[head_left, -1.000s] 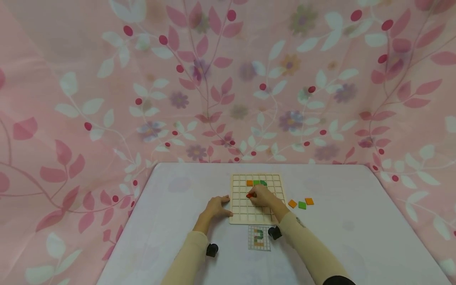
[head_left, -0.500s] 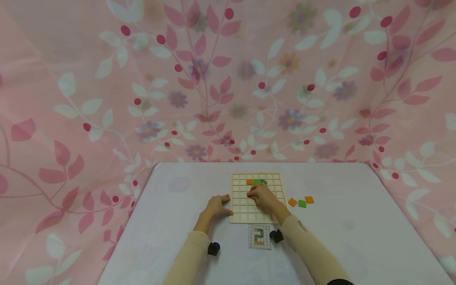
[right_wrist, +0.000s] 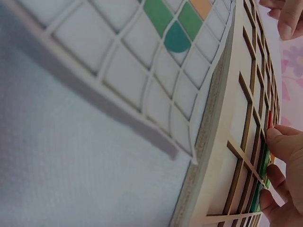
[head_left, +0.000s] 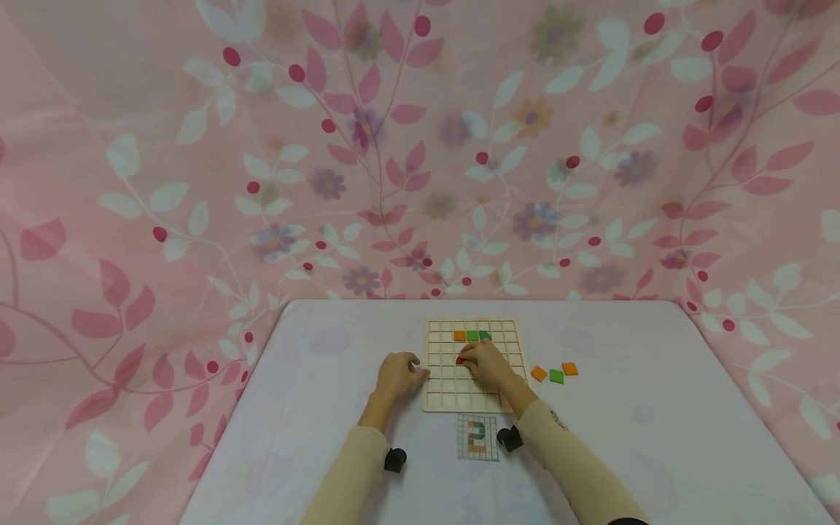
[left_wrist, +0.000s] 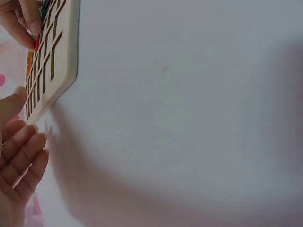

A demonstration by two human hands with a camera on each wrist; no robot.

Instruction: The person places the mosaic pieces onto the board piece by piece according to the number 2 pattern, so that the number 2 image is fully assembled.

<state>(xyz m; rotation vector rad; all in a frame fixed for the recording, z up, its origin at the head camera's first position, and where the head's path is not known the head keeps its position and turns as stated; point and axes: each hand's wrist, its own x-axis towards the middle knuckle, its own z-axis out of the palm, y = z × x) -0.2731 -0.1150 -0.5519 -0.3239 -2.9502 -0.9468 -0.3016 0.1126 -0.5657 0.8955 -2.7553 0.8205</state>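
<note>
The wooden grid board (head_left: 441, 401) lies on the table, with an orange tile (head_left: 459, 336), a green tile (head_left: 472, 336) and a dark green round-cornered tile (head_left: 485, 335) in a row near its far side. Over the board's middle my right hand (head_left: 487, 364) pinches a red tile (head_left: 461, 360) at a cell. More green pieces (right_wrist: 263, 163) show under the right fingers in the right wrist view. My left hand (head_left: 397, 376) is at the board's left edge, thumb by the rim and fingers loosely bent, holding nothing.
Right of the board lie two orange tiles, one nearer (head_left: 539, 373) and one farther (head_left: 569, 369), with a loose green tile (head_left: 556, 376) between them. A small pattern card (head_left: 477, 437) with a coloured figure lies in front of the board. Floral cloth hangs behind the table.
My left hand has shifted slightly away from me along the board's edge, its thumb and fingers drawn closer together. The right hand stays at nearly the same cell with the red tile.
</note>
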